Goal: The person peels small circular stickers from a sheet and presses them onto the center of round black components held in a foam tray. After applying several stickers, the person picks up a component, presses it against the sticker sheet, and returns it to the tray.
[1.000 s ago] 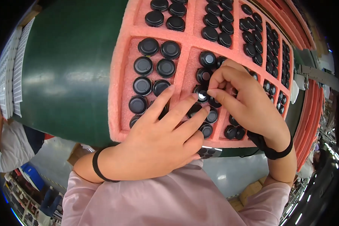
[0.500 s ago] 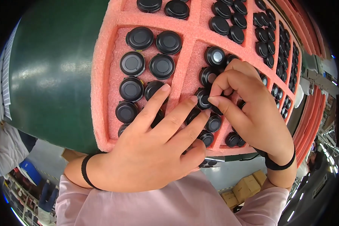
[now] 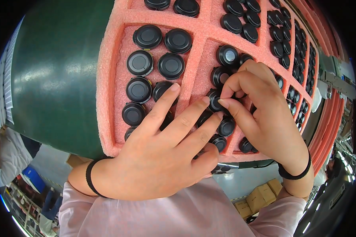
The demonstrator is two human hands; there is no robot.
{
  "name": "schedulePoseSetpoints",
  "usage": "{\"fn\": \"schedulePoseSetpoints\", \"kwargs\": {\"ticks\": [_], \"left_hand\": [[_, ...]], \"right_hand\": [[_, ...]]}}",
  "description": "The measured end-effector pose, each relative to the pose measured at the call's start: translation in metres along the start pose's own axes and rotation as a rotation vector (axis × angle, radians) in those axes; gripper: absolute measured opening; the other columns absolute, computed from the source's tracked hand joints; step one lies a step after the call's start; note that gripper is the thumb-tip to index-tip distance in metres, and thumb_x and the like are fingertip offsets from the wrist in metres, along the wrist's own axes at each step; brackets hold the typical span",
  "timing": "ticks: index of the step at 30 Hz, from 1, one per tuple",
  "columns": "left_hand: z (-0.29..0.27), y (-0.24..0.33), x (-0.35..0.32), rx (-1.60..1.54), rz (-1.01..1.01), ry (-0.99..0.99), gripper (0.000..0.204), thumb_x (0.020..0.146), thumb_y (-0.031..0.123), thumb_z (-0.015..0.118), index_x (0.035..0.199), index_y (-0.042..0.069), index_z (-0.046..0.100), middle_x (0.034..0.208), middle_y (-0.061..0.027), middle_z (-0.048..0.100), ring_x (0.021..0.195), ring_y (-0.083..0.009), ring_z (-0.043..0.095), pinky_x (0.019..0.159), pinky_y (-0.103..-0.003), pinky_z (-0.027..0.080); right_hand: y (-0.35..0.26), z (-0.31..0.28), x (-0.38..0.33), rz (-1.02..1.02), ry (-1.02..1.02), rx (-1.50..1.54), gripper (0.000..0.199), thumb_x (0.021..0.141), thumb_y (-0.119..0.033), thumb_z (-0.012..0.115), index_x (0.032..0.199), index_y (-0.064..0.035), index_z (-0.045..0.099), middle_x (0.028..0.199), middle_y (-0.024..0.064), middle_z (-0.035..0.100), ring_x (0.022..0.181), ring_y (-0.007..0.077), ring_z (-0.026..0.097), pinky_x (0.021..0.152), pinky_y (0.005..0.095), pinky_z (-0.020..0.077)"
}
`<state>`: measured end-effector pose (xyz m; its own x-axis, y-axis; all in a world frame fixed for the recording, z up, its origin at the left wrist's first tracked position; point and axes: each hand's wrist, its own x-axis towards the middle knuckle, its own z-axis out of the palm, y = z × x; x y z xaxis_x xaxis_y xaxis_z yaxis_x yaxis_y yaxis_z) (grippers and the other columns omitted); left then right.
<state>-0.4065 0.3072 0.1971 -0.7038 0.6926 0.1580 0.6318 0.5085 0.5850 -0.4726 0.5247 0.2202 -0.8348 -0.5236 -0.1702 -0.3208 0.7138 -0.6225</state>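
Observation:
A pink foam tray point(image 3: 105, 91) with several compartments holds rows of round black cap-like parts. My left hand point(image 3: 162, 158) lies palm down across its near side, fingers spread, partly covering the parts below. Two of its fingertips rest close to a round black part point(image 3: 214, 103) in the middle compartment. At that part's right edge, the thumb and forefinger of my right hand point(image 3: 265, 114) are pinched together. Whatever lies between those fingertips is too small to make out. A neighbouring black part point(image 3: 227, 56) has a shiny pale centre.
The tray sits on a green work surface point(image 3: 55, 87). More pink foam trays point(image 3: 330, 126) are stacked at the right. Cardboard boxes point(image 3: 259, 197) stand on the floor below. At the far left a person in a light top point(image 3: 14, 152) is partly visible.
The tray's near parts appear slightly higher and farther right in the picture. My right hand keeps its pinch at the same part, and my left hand stays spread, shifted very little.

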Motion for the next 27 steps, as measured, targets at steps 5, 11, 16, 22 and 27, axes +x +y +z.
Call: {"fn": "schedulePoseSetpoints", "kwargs": {"ticks": [5, 11, 16, 22, 27], "left_hand": [[0.000, 0.000, 0.001, -0.010, 0.000, -0.004, 0.044, 0.059, 0.040, 0.082, 0.089, 0.014, 0.063, 0.139, -0.0108, 0.061, 0.133, -0.0377, 0.053, 0.113, -0.070, 0.033], [-0.001, -0.001, 0.000, -0.007, 0.009, 0.001, 0.045, 0.059, 0.041, 0.082, 0.089, 0.014, 0.063, 0.139, -0.0107, 0.061, 0.132, -0.0376, 0.053, 0.113, -0.069, 0.033], [-0.004, 0.000, 0.001, 0.039, 0.019, -0.011, 0.044, 0.061, 0.042, 0.082, 0.090, 0.014, 0.064, 0.138, -0.0107, 0.061, 0.129, -0.0369, 0.055, 0.112, -0.068, 0.034], [-0.013, 0.006, -0.006, 0.105, 0.037, 0.050, 0.042, 0.069, 0.044, 0.079, 0.096, 0.014, 0.068, 0.120, -0.0105, 0.065, 0.112, -0.0309, 0.060, 0.101, -0.055, 0.046], [-0.021, 0.017, -0.013, 0.143, 0.082, 0.032, 0.043, 0.076, 0.047, 0.076, 0.100, 0.012, 0.069, 0.102, -0.0078, 0.065, 0.093, -0.0253, 0.061, 0.088, -0.043, 0.049]], "right_hand": [[0.000, 0.002, 0.001, -0.049, 0.049, -0.028, 0.016, 0.079, 0.006, 0.073, 0.089, -0.0003, 0.062, 0.087, 0.0083, 0.053, 0.081, 0.0242, 0.054, 0.067, 0.0327, 0.0448], [-0.004, 0.000, 0.003, -0.143, 0.134, -0.191, 0.018, 0.075, 0.007, 0.075, 0.087, -0.0007, 0.063, 0.084, 0.0090, 0.054, 0.079, 0.0267, 0.054, 0.067, 0.0365, 0.0446], [-0.009, -0.009, -0.007, -0.164, 0.207, -0.254, 0.018, 0.075, 0.005, 0.076, 0.087, -0.0005, 0.064, 0.084, 0.0094, 0.056, 0.082, 0.0270, 0.056, 0.071, 0.0386, 0.0457], [-0.029, -0.015, -0.051, -0.127, 0.051, 0.163, 0.024, 0.077, -0.001, 0.081, 0.096, -0.0005, 0.066, 0.093, 0.0101, 0.065, 0.088, 0.0274, 0.061, 0.075, 0.0374, 0.0482], [-0.040, 0.013, -0.089, -0.088, 0.050, 0.321, 0.035, 0.077, -0.009, 0.086, 0.105, -0.0007, 0.067, 0.100, 0.0113, 0.068, 0.092, 0.0282, 0.063, 0.080, 0.0352, 0.0502]]}}
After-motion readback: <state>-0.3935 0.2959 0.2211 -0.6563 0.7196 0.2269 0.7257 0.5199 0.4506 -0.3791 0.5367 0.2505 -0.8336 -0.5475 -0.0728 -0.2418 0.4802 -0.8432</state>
